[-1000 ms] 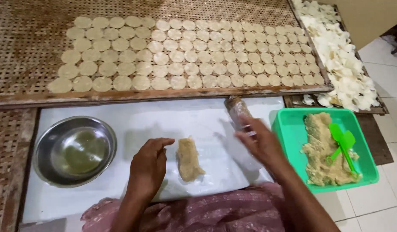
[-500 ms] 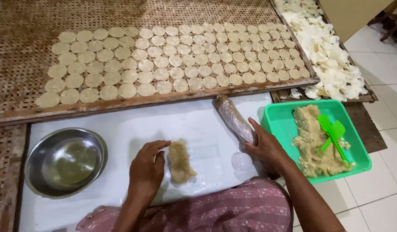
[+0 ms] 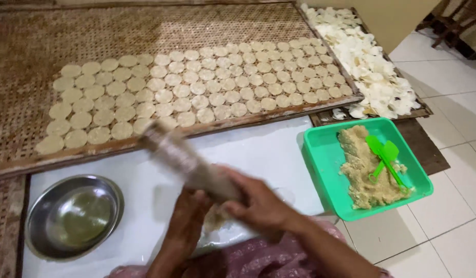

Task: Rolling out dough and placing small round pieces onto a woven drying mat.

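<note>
The rolling pin, a stiff cylinder blurred in this view, lies slantwise above a soft, pale lump of dough on the white surface; your right hand is closed around its near end, and your left hand sits just beneath it, touching the dough, whether open or curled you cannot tell. Judge the pin rigid and moderately weighty, best held at both ends so that it rolls level; judge the dough pliable, sticky and easily torn, best lifted from underneath. Left of the pin stands a steel bowl holding a little liquid. Right of it, a green tray holds more dough and a green spatula. Beyond the pin, a woven mat carries rows of flat round discs.
</note>
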